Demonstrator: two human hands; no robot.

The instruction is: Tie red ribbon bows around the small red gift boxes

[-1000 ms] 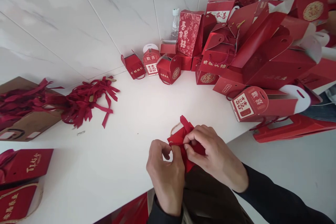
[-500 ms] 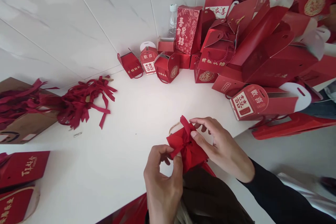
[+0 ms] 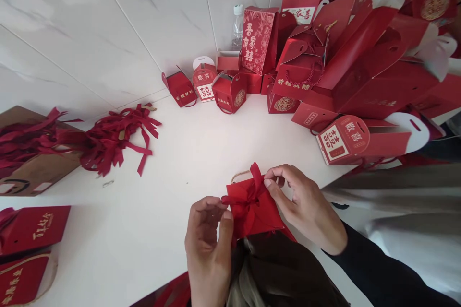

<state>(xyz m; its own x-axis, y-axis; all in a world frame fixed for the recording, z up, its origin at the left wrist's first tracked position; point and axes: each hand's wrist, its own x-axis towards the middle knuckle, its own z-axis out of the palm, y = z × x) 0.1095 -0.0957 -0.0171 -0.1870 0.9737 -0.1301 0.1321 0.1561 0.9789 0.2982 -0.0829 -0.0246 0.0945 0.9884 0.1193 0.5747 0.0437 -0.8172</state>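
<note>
A red ribbon bow [image 3: 248,201] lies across a red gift bag [image 3: 264,211] with a thin cord handle [image 3: 239,175], at the table's front edge. My left hand [image 3: 209,244] is closed at the bow's left loop, thumb and index fingertip at its end. On the other side, my right hand [image 3: 306,206] pinches the bow near its upper loop with thumb and index finger. The bag's lower part is hidden by a dark head of hair [image 3: 288,268] in front of it.
Red gift boxes [image 3: 259,41] are piled at the back right beside a clear bottle [image 3: 237,26]. Loose red ribbons [image 3: 108,141] spill from a cardboard box [image 3: 46,170] at left. More red boxes [image 3: 39,230] stand front left on the white table [image 3: 144,230].
My left hand has moved left, drawing the bow's left loop outward. My right hand has stayed nearly in place at the bow. Pale grey cloth has come into view at right.
</note>
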